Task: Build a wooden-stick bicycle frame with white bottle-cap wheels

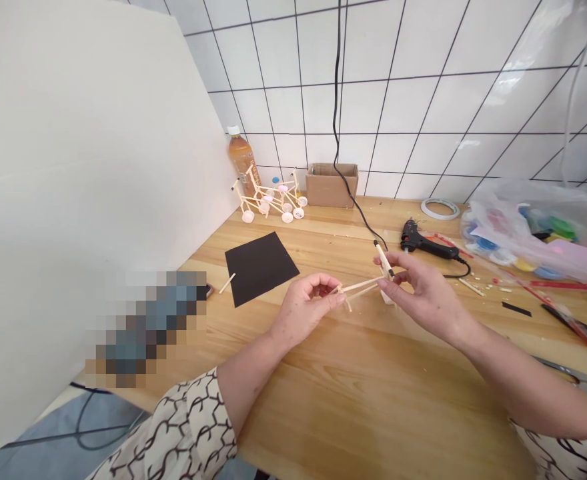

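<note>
Between my two hands is a small model bicycle frame [361, 287] made of thin pale wooden sticks, held just above the table. My left hand [304, 305] pinches its left end, where the sticks meet. At its other end, my right hand [426, 293] grips the upright part with the black-tipped handlebar [384, 260]; my fingers partly cover that joint. A small white piece shows below my right fingertips, its shape mostly hidden. Several finished-looking model bicycles [267, 199] with pale round wheels stand at the back left.
A black sheet [262, 269] and a loose stick [227, 283] lie left. Behind stand a drink bottle [243, 159] and a cardboard box [332, 190]. Rightward are a glue gun [431, 247] with its cord, a tape roll [440, 217], a plastic bag [493, 230] and scissors [576, 379].
</note>
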A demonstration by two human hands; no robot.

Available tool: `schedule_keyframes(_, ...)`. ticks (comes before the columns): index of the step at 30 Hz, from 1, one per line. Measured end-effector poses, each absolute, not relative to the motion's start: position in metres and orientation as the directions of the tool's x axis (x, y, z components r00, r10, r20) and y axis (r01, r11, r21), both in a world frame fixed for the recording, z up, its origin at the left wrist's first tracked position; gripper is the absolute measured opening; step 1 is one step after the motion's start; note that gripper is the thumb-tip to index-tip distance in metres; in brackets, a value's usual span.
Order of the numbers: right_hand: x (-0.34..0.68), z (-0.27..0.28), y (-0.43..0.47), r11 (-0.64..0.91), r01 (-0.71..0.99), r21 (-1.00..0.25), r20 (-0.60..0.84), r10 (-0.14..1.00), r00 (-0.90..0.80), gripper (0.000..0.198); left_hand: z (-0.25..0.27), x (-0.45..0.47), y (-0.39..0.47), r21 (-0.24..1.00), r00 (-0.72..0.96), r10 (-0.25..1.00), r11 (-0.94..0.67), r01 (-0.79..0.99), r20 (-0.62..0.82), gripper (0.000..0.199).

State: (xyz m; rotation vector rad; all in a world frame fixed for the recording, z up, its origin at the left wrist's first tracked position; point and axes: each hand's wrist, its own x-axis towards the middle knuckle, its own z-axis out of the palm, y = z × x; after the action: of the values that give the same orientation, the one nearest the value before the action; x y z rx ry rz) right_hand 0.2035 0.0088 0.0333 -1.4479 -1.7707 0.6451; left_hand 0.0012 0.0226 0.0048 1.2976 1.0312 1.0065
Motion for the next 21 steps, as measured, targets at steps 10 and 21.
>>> schedule_keyframes(10, 0.214, 0.045, 0.010, 0.028, 0.339, -0.940, 0.020, 0.999, -0.026, 0.049, 0.001, 0.001, 0.024, 1.000, 0.240, 0.971, 0.008, -0.011, -0.005, 0.018)
schedule_keyframes(21, 0.228, 0.030, 0.018, -0.045, 0.202, -0.978, -0.006, 0.982, 0.189, 0.027, 0.000, 0.000, 0.025, 1.000, 0.246, 0.969, 0.004, -0.016, 0.001, 0.018)
